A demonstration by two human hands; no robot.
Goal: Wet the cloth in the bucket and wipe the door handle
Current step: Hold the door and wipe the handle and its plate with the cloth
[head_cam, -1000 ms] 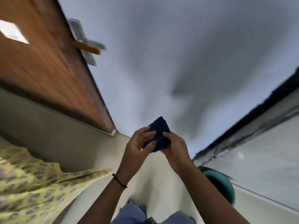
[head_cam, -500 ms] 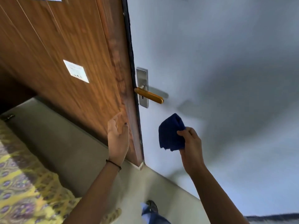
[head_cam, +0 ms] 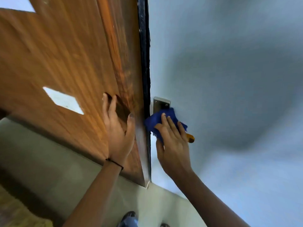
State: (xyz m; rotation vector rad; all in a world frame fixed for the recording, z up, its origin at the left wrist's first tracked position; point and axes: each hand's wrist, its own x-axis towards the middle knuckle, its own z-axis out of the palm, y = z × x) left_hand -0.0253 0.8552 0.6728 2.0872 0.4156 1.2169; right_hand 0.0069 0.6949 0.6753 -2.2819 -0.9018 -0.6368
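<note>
Cloth on handle, door braced.
Our right hand (head_cam: 173, 145) presses the blue cloth (head_cam: 155, 120) over the door handle (head_cam: 190, 138), fingers wrapped around cloth and lever; only the handle's orange tip and the metal backplate (head_cam: 161, 103) show. Our left hand (head_cam: 118, 133) lies flat and open against the wooden door (head_cam: 65, 54), gripping nothing, just beside its dark edge.
</note>
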